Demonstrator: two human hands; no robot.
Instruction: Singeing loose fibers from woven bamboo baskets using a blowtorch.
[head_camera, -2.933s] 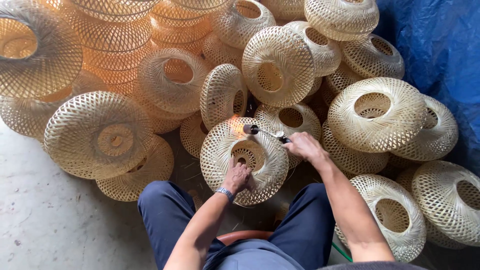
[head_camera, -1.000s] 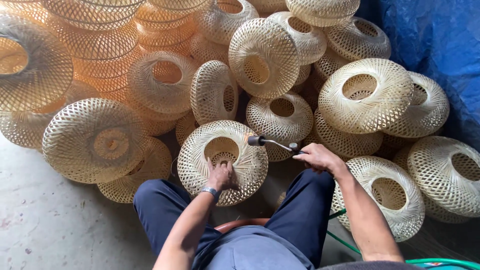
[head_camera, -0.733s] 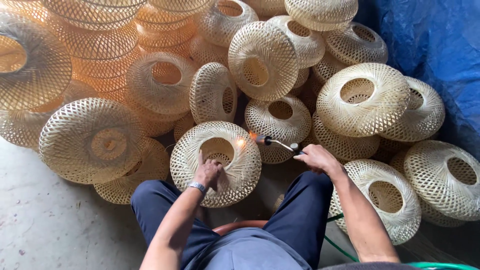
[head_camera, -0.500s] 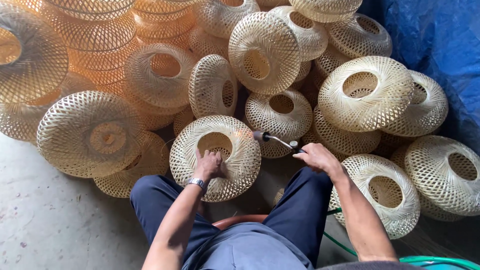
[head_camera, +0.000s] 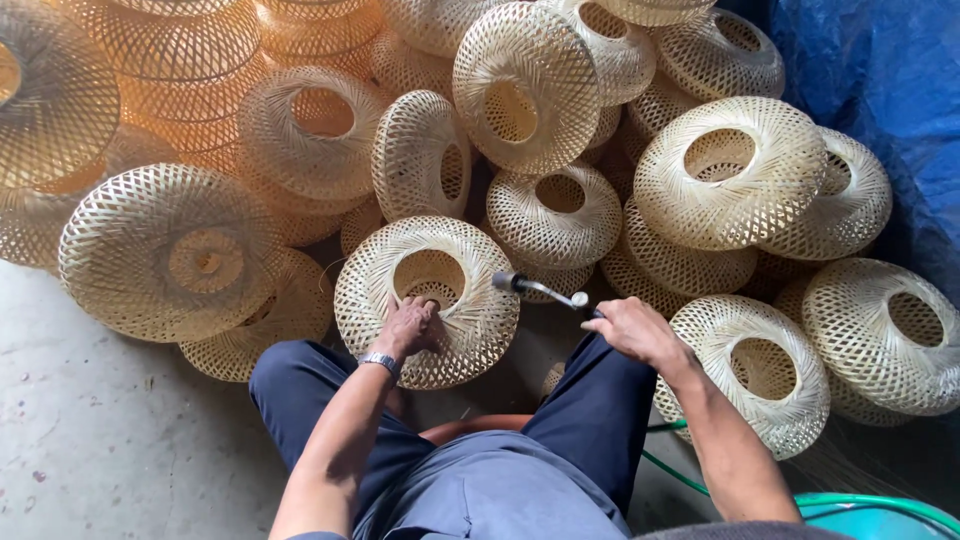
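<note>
A round woven bamboo lampshade (head_camera: 470, 330) with a central hole stands tilted between my knees. My left hand (head_camera: 408, 327) grips its rim at the lower edge of the hole; a wristwatch is on that wrist. My right hand (head_camera: 640, 332) is closed on the handle of a metal gas torch (head_camera: 530, 287), whose nozzle points left at the lampshade's right side. No flame shows at the nozzle now. I sit with my dark blue trouser legs either side of the shade.
Many more woven lampshades are piled ahead and to both sides, such as a large one (head_camera: 170, 250) at left and one (head_camera: 770, 370) by my right arm. A blue tarp (head_camera: 880, 90) hangs at right. A green hose (head_camera: 720, 490) runs past my right leg. Concrete floor (head_camera: 90, 450) lies at left.
My left hand has turned the lampshade while keeping hold of its rim. The flame seen at the torch nozzle earlier is gone. The torch stays at the shade's right side.
</note>
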